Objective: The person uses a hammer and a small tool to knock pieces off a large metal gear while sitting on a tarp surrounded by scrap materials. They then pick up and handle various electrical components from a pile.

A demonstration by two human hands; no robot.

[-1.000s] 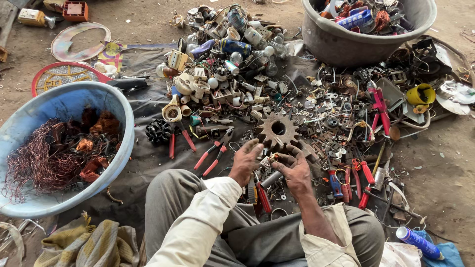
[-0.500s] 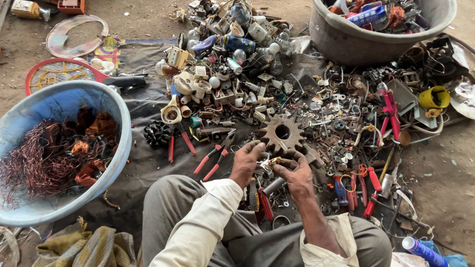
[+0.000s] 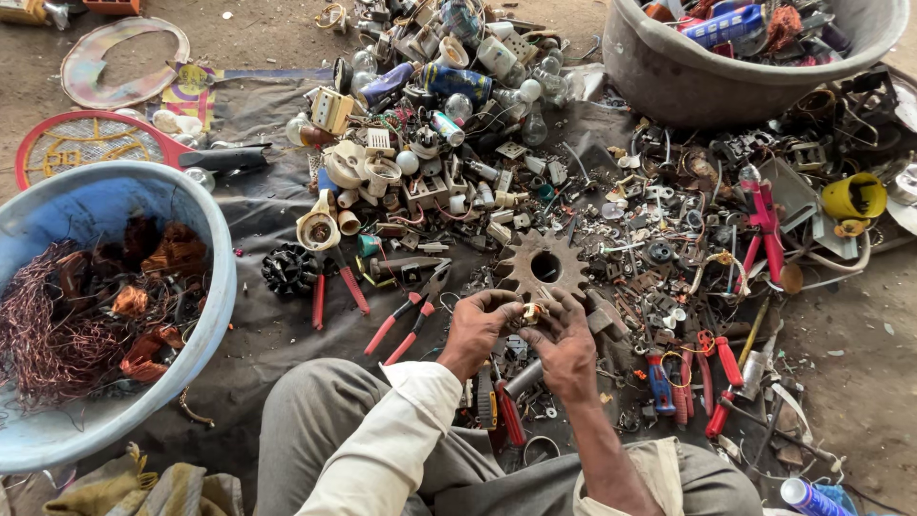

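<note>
Left hand [image 3: 480, 328] and right hand [image 3: 565, 342] pressed together over the lap, fingers curled shut around a small pale, brassy metal piece [image 3: 528, 310] pinched between the fingertips. Just beyond, flat on the dark crumpled ground sheet [image 3: 258, 330]: a rusty toothed steel gear wheel [image 3: 544, 266]. Nearby, red-handled pliers [image 3: 413, 316]; farther left, a smooth blue plastic tub [image 3: 205, 258] of tangled copper wire [image 3: 43, 325].
</note>
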